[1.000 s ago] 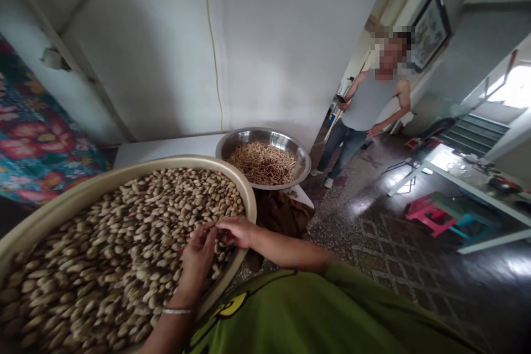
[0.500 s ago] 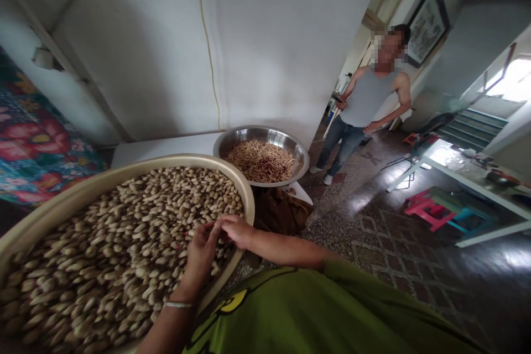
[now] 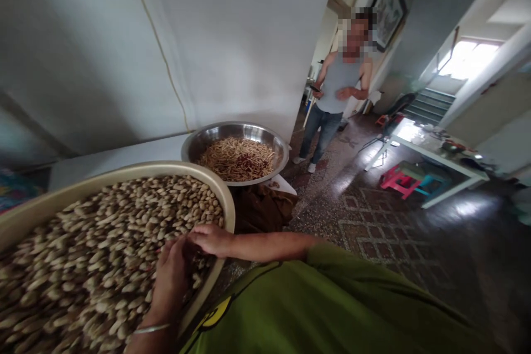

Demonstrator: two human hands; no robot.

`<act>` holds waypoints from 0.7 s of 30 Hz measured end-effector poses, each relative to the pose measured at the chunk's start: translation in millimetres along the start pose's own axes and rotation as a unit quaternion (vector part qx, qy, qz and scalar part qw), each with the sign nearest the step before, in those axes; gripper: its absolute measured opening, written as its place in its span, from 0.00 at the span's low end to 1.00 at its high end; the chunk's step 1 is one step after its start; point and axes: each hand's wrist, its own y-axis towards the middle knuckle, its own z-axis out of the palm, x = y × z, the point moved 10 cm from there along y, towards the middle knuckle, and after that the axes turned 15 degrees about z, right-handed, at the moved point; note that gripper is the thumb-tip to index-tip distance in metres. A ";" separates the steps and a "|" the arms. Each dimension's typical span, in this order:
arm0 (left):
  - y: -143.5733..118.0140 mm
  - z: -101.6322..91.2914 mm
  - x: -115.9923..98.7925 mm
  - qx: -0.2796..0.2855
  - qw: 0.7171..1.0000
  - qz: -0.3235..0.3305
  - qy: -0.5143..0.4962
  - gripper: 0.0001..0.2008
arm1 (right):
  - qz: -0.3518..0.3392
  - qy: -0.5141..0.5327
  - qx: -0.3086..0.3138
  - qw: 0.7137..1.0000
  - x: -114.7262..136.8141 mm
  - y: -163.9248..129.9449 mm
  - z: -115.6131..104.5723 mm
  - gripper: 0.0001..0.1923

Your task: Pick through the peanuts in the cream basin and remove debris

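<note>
A large gold-coloured basin (image 3: pixel 229 207) full of unshelled peanuts (image 3: pixel 120 232) fills the lower left. Over its right side my two hands meet, fingertips together. My left hand (image 3: pixel 170 271), with a pale bangle at the wrist, is closed, its fingers curled inward. Against it my right hand (image 3: pixel 212 240) is closed in a pinch. Whatever lies between the fingers is hidden by them. Just past the basin's far right rim, a steel bowl (image 3: pixel 281 149) holds thin, pale, stick-like pieces (image 3: pixel 232 155) with a dark red patch.
The steel bowl rests on a white tabletop (image 3: pixel 112 154) along the wall. Brown cloth (image 3: pixel 261 207) hangs below it. A person (image 3: pixel 338 88) stands on the tiled floor beyond. To the right are a glass-topped table (image 3: pixel 440 157) and a pink stool (image 3: pixel 396 180).
My view has turned right, so the scene sits further left. My hands stay together above the peanuts, fingers curled closer in. The standing person's lowered hand has come up to the waist.
</note>
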 end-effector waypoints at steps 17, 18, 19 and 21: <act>2.2 8.4 -6.7 0.029 1.000 0.002 0.003 0.08 | -0.136 -0.146 -0.138 0.970 31.6 -22.0 -6.8 0.05; 2.8 9.5 -6.1 0.039 0.999 -0.012 -0.013 0.09 | -0.142 -0.140 -0.134 0.971 32.7 -22.7 -6.2 0.05; 3.1 10.0 -4.8 0.045 0.998 -0.028 -0.027 0.10 | -0.139 -0.129 -0.132 0.973 32.4 -22.0 -6.8 0.04; 4.2 7.6 -1.5 0.041 0.997 -0.057 -0.044 0.12 | -0.091 -0.077 -0.121 0.985 24.7 -14.6 -11.4 0.04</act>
